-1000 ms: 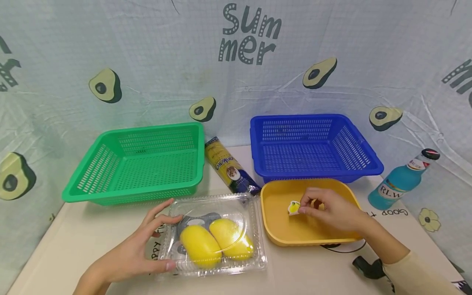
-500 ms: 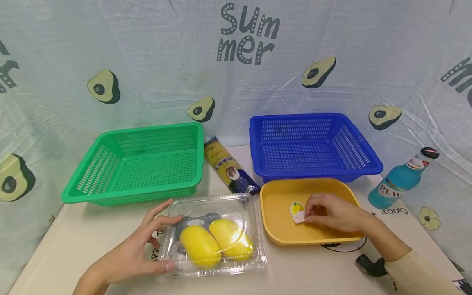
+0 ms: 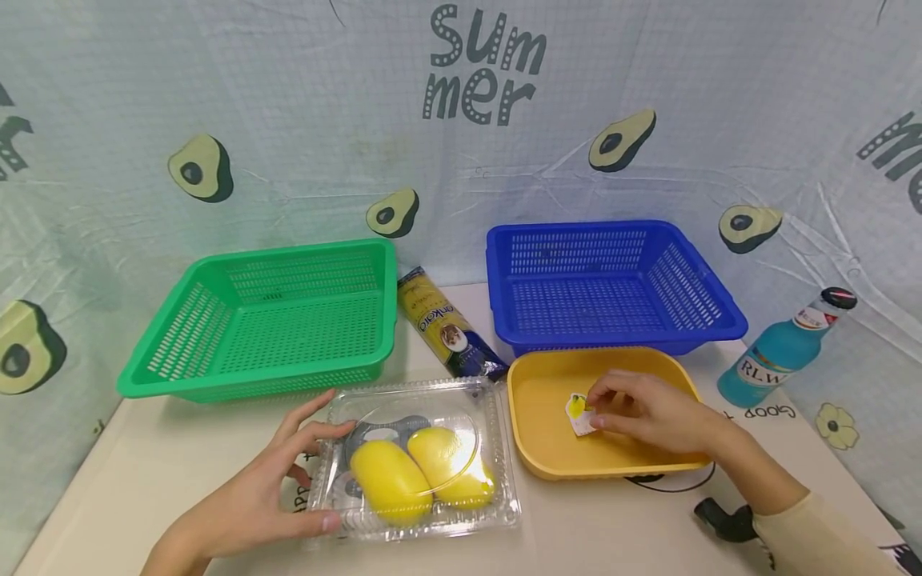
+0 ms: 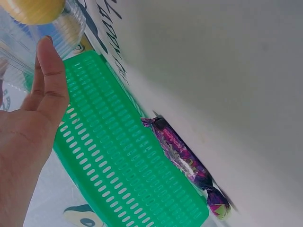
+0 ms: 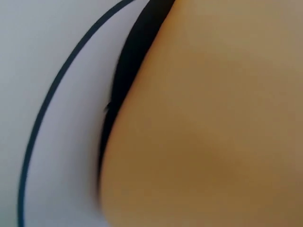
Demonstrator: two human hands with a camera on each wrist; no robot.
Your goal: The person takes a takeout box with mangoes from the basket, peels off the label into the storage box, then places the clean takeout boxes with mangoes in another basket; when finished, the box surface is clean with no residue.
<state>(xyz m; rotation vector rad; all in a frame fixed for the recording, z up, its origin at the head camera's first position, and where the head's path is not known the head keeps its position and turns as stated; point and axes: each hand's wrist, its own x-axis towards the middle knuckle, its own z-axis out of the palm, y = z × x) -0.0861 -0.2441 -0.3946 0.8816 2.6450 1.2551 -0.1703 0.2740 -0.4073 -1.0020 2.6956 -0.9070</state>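
My left hand (image 3: 248, 488) rests at the left side of a clear plastic clamshell box (image 3: 507, 480), fingers spread and thumb on its near left corner. Two yellow mangoes (image 3: 392, 480) lie inside, seen through the lid. In the left wrist view the fingers of my left hand (image 4: 38, 99) reach to the box's edge. Over the orange-yellow basin (image 3: 555, 460) hovers my right hand (image 3: 644, 412), with thumb and forefinger apart beside a small lemon-print sticker (image 3: 579, 414) lying on its floor. The right wrist view shows only the basin's wall (image 5: 203, 118), blurred, so no fingers appear there.
Behind stand a green basket (image 3: 310, 336) and a blue basket (image 3: 583, 312). An Ankara pasta packet (image 3: 446, 324) lies between them. A blue bottle (image 3: 778, 356) leans at right, near a black object (image 3: 723, 520). A purple-wrapped bar (image 4: 182, 153) lies beside the green basket.
My right hand held the sticker slightly raised, then lowered it onto the basin floor; thumb and forefinger have now parted. The left hand and the box stay in place.
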